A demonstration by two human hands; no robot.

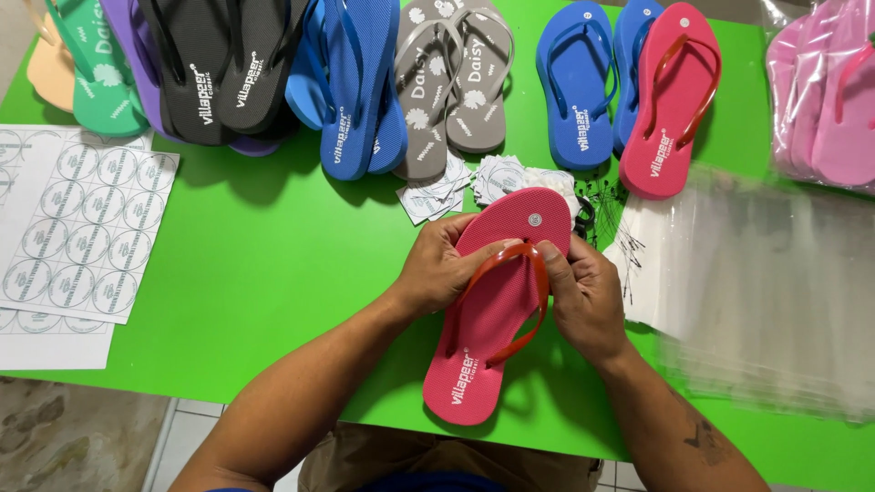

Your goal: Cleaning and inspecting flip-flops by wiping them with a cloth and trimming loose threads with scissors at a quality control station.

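I'm gripping the pink flip-flop point(488, 319) with both hands: left hand point(437, 269) at nine o'clock, right hand point(583, 296) at three, fingers point(551, 260) pinching its red strap point(510, 260) narrowly.

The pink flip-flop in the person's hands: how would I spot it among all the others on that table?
Start at the green table and find the near edge, where the left hand and right hand meet. Between them lies the pink flip-flop, toe pointing away, both hands gripping its red strap. Its twin lies untouched at the far edge beside blue ones.
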